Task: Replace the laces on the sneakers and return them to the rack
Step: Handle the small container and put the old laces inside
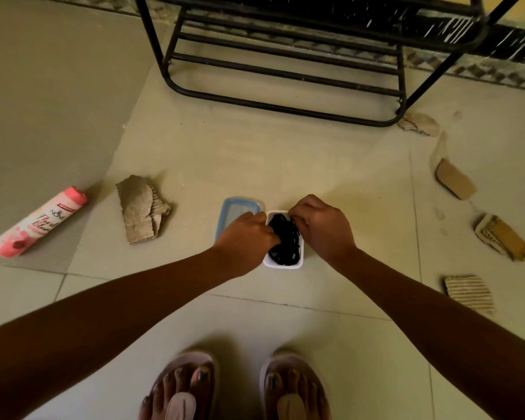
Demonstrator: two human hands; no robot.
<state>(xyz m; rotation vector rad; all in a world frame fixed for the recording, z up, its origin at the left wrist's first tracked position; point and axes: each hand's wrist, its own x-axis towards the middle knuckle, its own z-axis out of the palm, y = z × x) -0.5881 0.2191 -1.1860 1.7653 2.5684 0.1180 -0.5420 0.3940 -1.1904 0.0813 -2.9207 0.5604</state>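
Gripping tangled black laces (285, 239) inside white tub (283, 265) with curled fingers of left hand (243, 241) and right hand (322, 227), blue lid (234, 210) just beside, rack (285, 74) beyond.

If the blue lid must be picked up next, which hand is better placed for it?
Left, I think. The blue lid lies left of the white box, partly hidden by the left hand. The right hand sits across the box; both hands grip the black laces.
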